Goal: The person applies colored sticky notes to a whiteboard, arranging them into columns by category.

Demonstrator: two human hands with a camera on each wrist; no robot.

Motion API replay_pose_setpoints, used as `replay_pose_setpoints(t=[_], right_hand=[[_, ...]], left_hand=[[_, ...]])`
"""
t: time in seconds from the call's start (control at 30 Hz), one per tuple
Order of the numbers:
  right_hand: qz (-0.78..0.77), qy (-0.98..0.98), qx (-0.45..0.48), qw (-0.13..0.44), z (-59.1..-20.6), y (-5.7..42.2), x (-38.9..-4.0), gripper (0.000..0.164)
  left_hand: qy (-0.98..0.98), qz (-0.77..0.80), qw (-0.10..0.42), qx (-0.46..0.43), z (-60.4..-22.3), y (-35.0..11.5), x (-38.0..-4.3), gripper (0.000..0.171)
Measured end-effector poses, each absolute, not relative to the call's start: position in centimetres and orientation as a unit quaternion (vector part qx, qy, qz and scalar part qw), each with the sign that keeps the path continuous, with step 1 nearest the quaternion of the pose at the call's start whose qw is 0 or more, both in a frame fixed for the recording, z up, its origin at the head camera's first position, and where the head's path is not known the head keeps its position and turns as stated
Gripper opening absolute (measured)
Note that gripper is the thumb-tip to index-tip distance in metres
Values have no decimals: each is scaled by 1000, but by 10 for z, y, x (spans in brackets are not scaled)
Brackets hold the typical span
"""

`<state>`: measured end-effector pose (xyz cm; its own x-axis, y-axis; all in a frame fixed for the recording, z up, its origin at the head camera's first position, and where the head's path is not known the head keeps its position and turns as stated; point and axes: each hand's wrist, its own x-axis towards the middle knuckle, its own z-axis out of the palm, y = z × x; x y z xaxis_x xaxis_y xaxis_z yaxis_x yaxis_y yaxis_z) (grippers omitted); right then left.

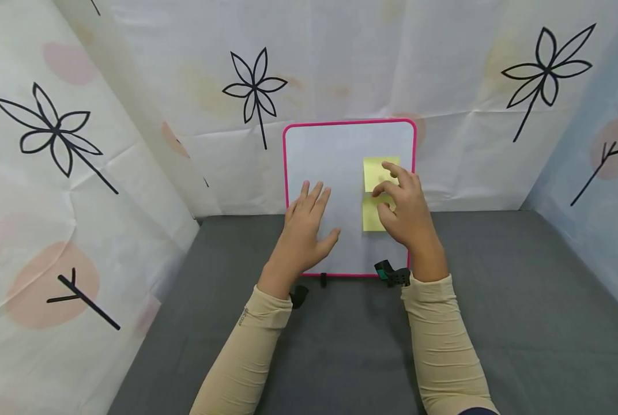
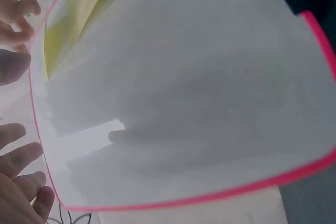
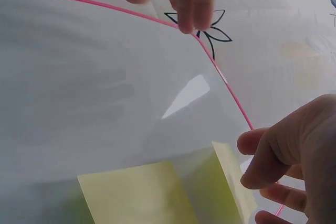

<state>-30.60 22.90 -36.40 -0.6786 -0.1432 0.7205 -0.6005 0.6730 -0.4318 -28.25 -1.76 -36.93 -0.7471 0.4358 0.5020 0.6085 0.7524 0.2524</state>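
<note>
A whiteboard (image 1: pixel 340 150) with a pink rim stands upright against the patterned backdrop. Two yellow sticky notes, an upper one (image 1: pixel 373 173) and a lower one (image 1: pixel 372 218), are on its right half, one above the other. My right hand (image 1: pixel 407 213) hovers in front of them with fingers bent and apart. In the right wrist view, its thumb (image 3: pixel 254 174) is beside the lifted edge of one note, with no pinch showing. On the left side, my left hand (image 1: pixel 306 230) is spread before the board, fingers straight and holding nothing.
The board's lower edge meets the dark grey tabletop (image 1: pixel 496 300), where a small black clip (image 1: pixel 323 280) sits on the rim. White cloth (image 1: pixel 184 75) with drawn flowers hangs behind and on the left. A bluish cloth (image 1: pixel 599 190) hangs at the right.
</note>
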Motion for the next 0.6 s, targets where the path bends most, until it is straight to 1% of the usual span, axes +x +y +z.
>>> replay_pose_setpoints(t=[0.17, 0.27, 0.43, 0.6], right_hand=[[354, -844, 228, 334, -361, 221, -299, 24], [352, -843, 234, 331, -358, 215, -294, 24], [345, -849, 247, 316, -354, 202, -284, 22], [343, -845, 284, 298, -355, 187, -277, 19]], left_hand=[[-907, -224, 220, -282, -377, -44, -271, 76], [-907, -235, 217, -273, -380, -60, -265, 72], [-907, -243, 216, -269, -386, -86, -254, 64], [-905, -244, 225, -267, -393, -110, -243, 61]])
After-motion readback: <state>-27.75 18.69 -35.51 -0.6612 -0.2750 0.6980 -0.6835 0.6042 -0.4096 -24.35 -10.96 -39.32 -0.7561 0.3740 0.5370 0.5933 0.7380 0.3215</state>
